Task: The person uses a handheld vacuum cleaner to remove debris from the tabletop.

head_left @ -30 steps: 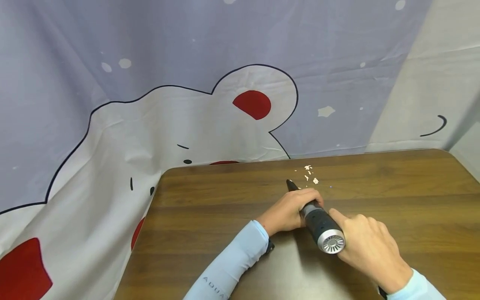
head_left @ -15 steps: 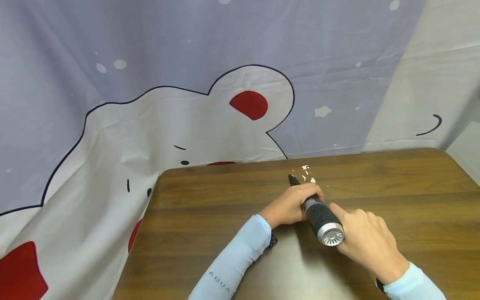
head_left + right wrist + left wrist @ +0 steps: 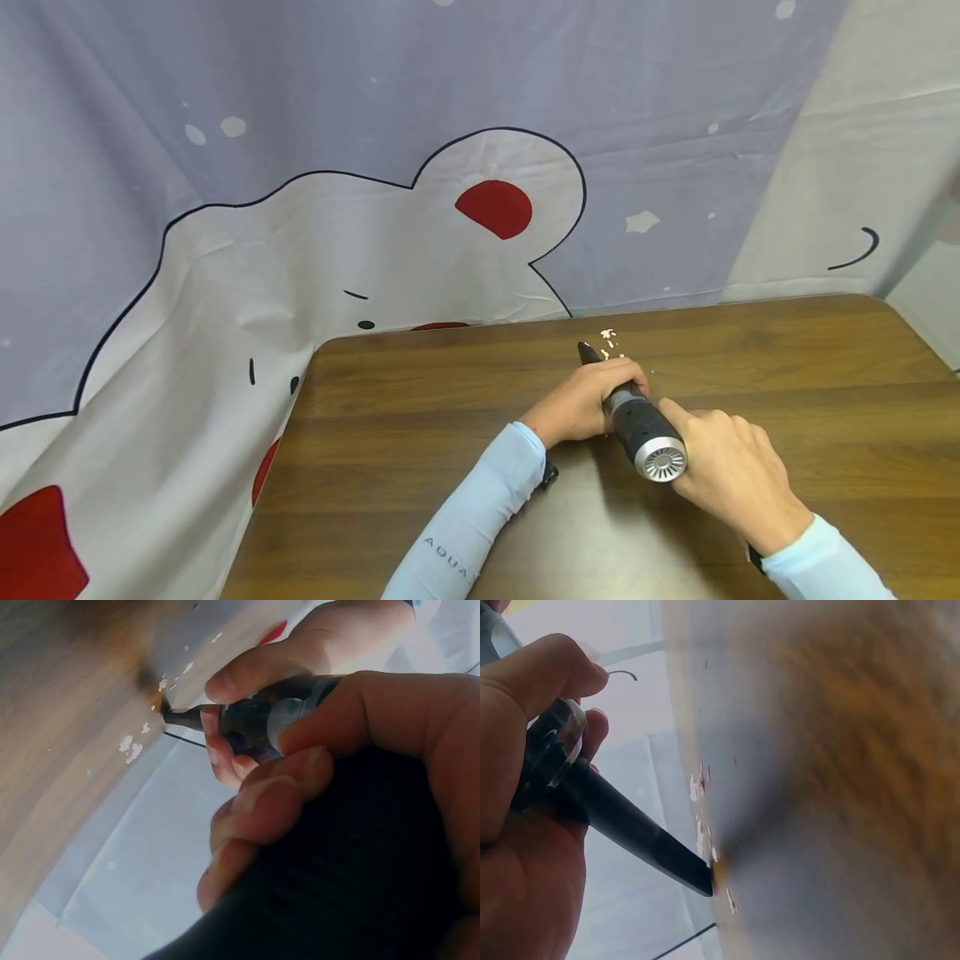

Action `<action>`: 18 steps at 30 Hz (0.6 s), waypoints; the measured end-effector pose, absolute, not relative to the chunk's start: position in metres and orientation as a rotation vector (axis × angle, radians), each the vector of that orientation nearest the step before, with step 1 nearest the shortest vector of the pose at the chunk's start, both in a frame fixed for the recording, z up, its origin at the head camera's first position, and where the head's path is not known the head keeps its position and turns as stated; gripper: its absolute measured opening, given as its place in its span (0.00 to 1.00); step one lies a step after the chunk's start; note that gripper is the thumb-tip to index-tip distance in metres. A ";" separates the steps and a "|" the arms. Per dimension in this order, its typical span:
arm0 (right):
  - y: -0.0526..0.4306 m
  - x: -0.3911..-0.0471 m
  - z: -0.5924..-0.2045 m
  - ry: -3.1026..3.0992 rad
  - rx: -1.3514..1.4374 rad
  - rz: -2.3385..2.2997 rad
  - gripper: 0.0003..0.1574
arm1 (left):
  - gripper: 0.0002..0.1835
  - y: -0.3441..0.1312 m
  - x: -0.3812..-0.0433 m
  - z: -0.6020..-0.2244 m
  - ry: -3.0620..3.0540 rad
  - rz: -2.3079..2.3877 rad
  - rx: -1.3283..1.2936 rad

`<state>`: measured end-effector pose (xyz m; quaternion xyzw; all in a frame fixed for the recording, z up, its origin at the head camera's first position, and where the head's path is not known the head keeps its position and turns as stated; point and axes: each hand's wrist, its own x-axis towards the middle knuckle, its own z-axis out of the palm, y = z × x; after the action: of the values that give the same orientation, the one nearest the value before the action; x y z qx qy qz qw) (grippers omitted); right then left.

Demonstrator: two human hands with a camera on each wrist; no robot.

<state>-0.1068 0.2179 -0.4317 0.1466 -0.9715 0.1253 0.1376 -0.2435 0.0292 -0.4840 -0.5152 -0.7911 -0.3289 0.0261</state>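
Note:
Both hands hold a black and silver handheld vacuum cleaner (image 3: 643, 429), its vented round end toward me. My left hand (image 3: 583, 402) grips the front part, around the clear section behind the nozzle. The right hand (image 3: 738, 473) grips the rear body; in the right wrist view its fingers (image 3: 270, 806) curl around the dark casing. The slim black nozzle (image 3: 649, 840) slants down to the tabletop, its tip at or very near the surface. Small white scraps (image 3: 607, 334) lie just beyond and beside the tip. In the right wrist view more scraps (image 3: 127, 742) show near it.
A brown wood-grain table (image 3: 420, 400) spreads under the hands. Behind its back edge hangs a printed curtain (image 3: 337, 242) in grey-blue and white. One tiny bluish speck (image 3: 652, 371) lies right of the left hand.
The vacuum cleaner and both hands have slid a little forward, toward the back edge, and the nozzle tip has come level with the scraps. The head view has shifted slightly.

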 end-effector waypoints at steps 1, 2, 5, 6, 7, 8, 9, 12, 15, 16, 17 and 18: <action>0.218 -0.106 -0.431 -2.818 0.420 0.361 0.21 | 0.26 0.030 -0.243 -0.484 -2.441 -1.023 -1.590; 0.218 -0.105 -0.430 -2.824 0.419 0.358 0.21 | 0.26 0.030 -0.241 -0.484 -2.440 -1.027 -1.587; 0.218 -0.099 -0.425 -2.839 0.413 0.347 0.22 | 0.24 0.032 -0.237 -0.483 -2.434 -1.049 -1.588; 0.217 -0.097 -0.423 -2.843 0.411 0.345 0.22 | 0.23 0.032 -0.235 -0.483 -2.437 -1.049 -1.589; 0.217 -0.095 -0.422 -2.846 0.409 0.341 0.22 | 0.22 0.032 -0.233 -0.482 -2.438 -1.050 -1.591; 0.217 -0.093 -0.421 -2.849 0.407 0.337 0.22 | 0.22 0.033 -0.231 -0.481 -2.440 -1.049 -1.594; 0.217 -0.091 -0.419 -2.853 0.404 0.335 0.22 | 0.22 0.034 -0.229 -0.481 -2.440 -1.052 -1.598; 0.218 -0.086 -0.415 -2.868 0.396 0.337 0.22 | 0.22 0.035 -0.225 -0.480 -2.438 -1.052 -1.616; 0.218 -0.083 -0.412 -2.884 0.389 0.338 0.22 | 0.22 0.037 -0.223 -0.479 -2.429 -1.058 -1.633; 0.218 -0.083 -0.411 -2.885 0.389 0.339 0.22 | 0.22 0.037 -0.222 -0.479 -2.426 -1.062 -1.636; 0.218 -0.083 -0.410 -2.883 0.391 0.338 0.22 | 0.22 0.038 -0.222 -0.479 -2.419 -1.067 -1.639; 0.218 -0.083 -0.409 -2.881 0.392 0.337 0.22 | 0.22 0.038 -0.222 -0.479 -2.414 -1.077 -1.639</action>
<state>-0.0828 0.2185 -0.4095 0.1330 -0.9786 0.1146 0.1073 -0.2224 0.0378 -0.4792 -0.5269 -0.7761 -0.3461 0.0159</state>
